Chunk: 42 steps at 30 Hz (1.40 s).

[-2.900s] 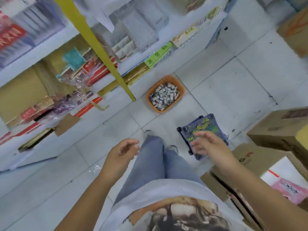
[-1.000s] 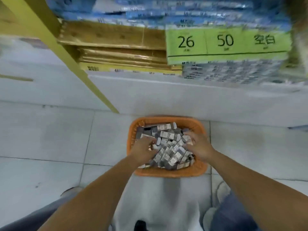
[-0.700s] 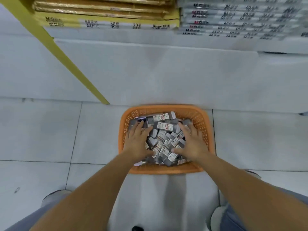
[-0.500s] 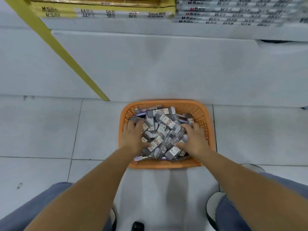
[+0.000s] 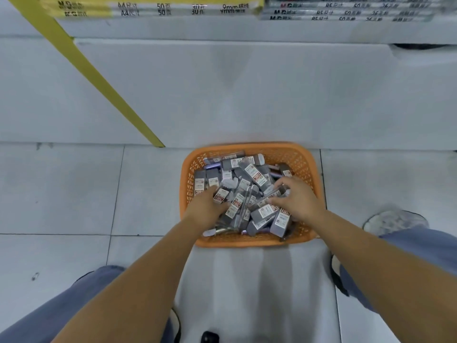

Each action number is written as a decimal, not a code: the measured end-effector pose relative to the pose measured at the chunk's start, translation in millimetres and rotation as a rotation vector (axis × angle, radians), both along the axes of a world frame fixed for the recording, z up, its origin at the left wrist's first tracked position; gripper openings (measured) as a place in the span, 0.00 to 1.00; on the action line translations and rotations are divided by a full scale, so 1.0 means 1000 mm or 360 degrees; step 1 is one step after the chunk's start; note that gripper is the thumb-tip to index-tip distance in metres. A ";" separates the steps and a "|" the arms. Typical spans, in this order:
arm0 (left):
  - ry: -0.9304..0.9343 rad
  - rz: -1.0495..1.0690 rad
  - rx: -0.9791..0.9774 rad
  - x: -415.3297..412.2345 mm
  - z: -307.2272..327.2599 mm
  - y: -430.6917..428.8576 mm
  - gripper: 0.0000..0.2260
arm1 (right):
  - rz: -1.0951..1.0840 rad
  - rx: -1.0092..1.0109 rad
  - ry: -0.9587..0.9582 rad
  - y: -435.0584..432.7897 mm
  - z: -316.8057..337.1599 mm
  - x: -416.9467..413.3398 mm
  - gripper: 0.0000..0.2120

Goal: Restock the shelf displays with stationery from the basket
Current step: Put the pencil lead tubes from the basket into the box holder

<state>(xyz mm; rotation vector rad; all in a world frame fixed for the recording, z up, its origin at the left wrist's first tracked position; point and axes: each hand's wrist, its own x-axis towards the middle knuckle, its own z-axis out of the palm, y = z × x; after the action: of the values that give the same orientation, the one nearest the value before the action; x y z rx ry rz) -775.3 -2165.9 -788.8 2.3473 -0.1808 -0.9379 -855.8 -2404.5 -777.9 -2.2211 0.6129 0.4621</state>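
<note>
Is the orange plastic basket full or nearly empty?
Full: small grey labelled packs heap to the rim of the orange plastic basket, hiding its floor.

Floor (image 5: 61, 189): basket (image 5: 249, 242) at centre, set just before the shelf base (image 5: 247, 95). In basket: packs (image 5: 257, 179), heaped loose, filling it. Left hand (image 5: 205, 210) in the heap at the basket's left side, fingers dug among the packs. Right hand (image 5: 300, 201) on the heap at the right side, fingers curled over packs. Above the base, on the shelf: left stack (image 5: 153, 7) and right stack (image 5: 346, 11), side by side. Strut (image 5: 99, 78) slants from upper left down to the floor, meeting it just left of the basket's far corner. Left leg (image 5: 74, 305) at lower left, right leg (image 5: 420, 251) at right. Shoe (image 5: 395, 220) right of basket, near it. Pin (image 5: 35, 276) on floor at far left, well apart from basket.
</note>
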 end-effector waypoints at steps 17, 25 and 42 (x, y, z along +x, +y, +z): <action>0.0695 0.0185 -0.0769 0.042 0.153 -0.012 0.13 | 0.0249 0.0069 -0.0397 0.025 0.154 0.064 0.13; 0.0498 -0.0024 -0.1189 0.043 0.303 -0.001 0.14 | 0.0348 0.0084 -0.1119 0.045 0.318 0.084 0.28; -0.0205 0.0325 -0.1662 0.063 0.457 0.040 0.15 | 0.0388 0.0784 -0.1387 0.095 0.480 0.126 0.12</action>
<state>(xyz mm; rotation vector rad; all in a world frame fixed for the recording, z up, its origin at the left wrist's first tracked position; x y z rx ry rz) -712.0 -2126.3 -331.6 1.4100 -0.3673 -0.4110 -730.0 -2309.3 -297.9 -1.7748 -0.2198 -0.2386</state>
